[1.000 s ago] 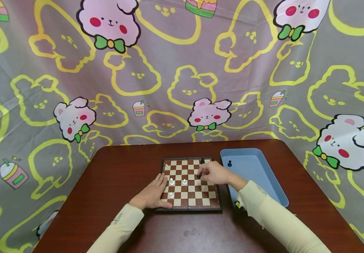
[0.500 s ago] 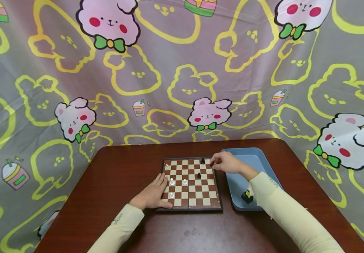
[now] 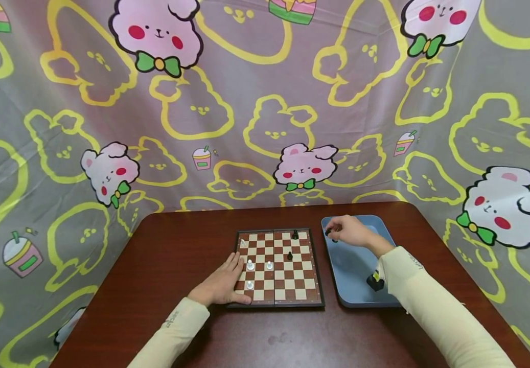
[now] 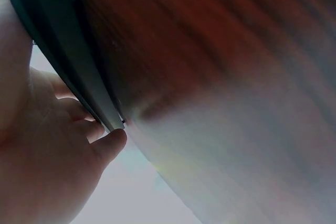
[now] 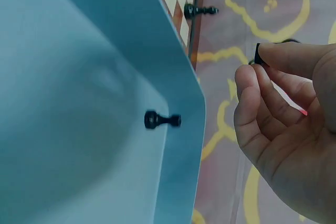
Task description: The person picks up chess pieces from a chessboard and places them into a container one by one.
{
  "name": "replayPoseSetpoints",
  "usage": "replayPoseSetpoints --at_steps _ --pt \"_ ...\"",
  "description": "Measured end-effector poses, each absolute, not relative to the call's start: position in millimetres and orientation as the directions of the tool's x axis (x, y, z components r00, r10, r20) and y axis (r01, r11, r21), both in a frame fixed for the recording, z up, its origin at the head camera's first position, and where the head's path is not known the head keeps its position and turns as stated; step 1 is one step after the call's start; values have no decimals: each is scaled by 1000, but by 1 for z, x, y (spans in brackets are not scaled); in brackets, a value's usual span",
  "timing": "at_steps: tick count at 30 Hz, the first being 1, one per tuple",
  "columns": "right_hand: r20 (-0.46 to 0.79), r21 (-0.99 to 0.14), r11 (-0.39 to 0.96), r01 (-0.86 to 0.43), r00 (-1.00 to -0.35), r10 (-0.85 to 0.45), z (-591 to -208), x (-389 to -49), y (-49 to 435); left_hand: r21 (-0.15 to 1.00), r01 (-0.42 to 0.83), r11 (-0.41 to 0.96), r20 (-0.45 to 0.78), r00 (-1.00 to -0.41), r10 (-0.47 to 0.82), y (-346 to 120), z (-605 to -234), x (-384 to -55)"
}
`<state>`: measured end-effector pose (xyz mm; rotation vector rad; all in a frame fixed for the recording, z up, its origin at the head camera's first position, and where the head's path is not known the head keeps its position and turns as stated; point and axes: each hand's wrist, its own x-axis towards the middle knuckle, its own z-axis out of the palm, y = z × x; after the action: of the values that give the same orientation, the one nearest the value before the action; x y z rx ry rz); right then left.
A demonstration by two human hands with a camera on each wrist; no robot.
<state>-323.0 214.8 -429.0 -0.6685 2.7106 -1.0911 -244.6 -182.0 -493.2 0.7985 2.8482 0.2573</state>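
Observation:
In the head view, my right hand [image 3: 349,230] is over the far left corner of the blue tray [image 3: 361,302]. Its thumb and fingers pinch a small black chess piece [image 5: 258,55], mostly hidden by the fingertips. Another black chess piece [image 5: 163,119] stands in that tray corner, just below the hand. My left hand [image 3: 221,282] rests on the left edge of the chessboard [image 3: 299,281], thumb [image 4: 111,145] at the front edge. Several white pieces, among them a pawn [image 3: 270,266], stand on the board's left half. Two black pieces, a taller one [image 3: 295,235] and a pawn [image 3: 290,255], stand on its right half.
The tray's raised wall runs close along the board's right side. Both sit on a dark brown wooden table [image 3: 177,245]. A patterned cloth [image 3: 228,122] hangs around the back and sides. A black device with yellow [image 3: 375,281] is at my right wrist.
My right hand has moved from the board's right half, across its edge, to over the tray, carrying a black piece. The black pawn it hid now shows. The left hand stays put.

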Motion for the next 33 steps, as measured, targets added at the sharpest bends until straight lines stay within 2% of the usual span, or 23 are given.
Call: replayPoseSetpoints --at_steps 13,33 --pt "-16 -694 661 -285 -912 -410 -433 -332 244 204 493 846 -117 -846 521 -181 -493 -243" --pt "-98 -666 718 -202 -931 -353 -455 -340 263 191 494 848 -115 -847 519 -180 -495 -243"
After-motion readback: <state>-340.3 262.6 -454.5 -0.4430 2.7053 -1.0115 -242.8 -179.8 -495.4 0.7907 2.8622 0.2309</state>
